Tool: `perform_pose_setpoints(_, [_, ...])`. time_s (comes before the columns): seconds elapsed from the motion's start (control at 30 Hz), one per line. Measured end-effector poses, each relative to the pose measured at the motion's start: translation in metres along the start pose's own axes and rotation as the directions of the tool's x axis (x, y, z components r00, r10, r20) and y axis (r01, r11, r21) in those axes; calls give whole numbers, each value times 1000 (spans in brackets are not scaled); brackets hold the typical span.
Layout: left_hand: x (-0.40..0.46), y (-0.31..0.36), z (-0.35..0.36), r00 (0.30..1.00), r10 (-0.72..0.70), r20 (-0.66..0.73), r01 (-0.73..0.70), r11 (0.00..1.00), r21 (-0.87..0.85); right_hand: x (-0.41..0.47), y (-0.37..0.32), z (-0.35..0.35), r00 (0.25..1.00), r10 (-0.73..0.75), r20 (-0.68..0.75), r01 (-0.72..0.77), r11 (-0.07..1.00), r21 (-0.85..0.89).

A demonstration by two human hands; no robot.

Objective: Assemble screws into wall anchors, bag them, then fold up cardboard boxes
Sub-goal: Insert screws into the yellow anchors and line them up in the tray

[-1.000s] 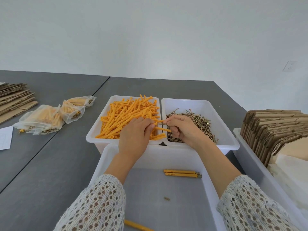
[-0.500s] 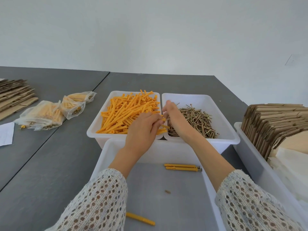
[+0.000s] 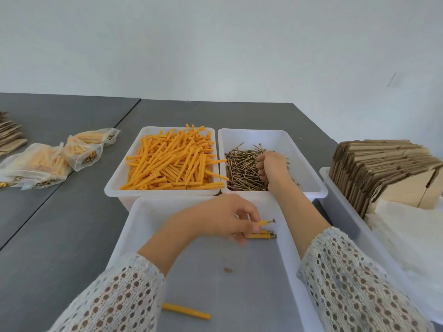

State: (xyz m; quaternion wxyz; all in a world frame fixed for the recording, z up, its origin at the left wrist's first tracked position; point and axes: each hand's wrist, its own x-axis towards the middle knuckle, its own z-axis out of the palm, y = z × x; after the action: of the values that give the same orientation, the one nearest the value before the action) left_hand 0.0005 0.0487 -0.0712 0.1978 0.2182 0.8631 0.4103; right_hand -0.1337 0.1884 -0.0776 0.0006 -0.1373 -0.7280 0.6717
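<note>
Between the left hand's thumb and fingers sits an assembled anchor, pinched, screw head pointing right, low over the near tray. Just below it lie two finished anchors. Beyond, the right hand, fingers curled, digs into the screws; its catch cannot be told. Left of that hand, loose orange anchors fill their tray.

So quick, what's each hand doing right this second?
Left hand: pinching an assembled anchor over the front bin.
Right hand: curled into the screws; whether it holds any cannot be told.
</note>
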Motion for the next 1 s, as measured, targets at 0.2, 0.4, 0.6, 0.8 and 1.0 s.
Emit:
perform_pose_setpoints(0.2, [16,-8,44,992,25,-121,56,784,618,0,1,0,1000,-2,30,4,999,-52])
perform_pose_setpoints(0.4, [30,-7,68,972,165,-166,40,583,811,0,3,0,997,-30,67,37,994,-104])
perform_pose_setpoints(0.6, [32,-9,73,965,172,-201,78,541,838,0,5,0,996,-41,85,50,992,-115])
perform_pose_setpoints(0.8, [28,-2,64,965,188,-185,71,491,868,1,5,0,996,-39,82,50,990,-135])
perform_pose_setpoints(1.0, [15,10,18,599,652,-466,82,528,845,0,9,0,987,-159,29,161,955,-250])
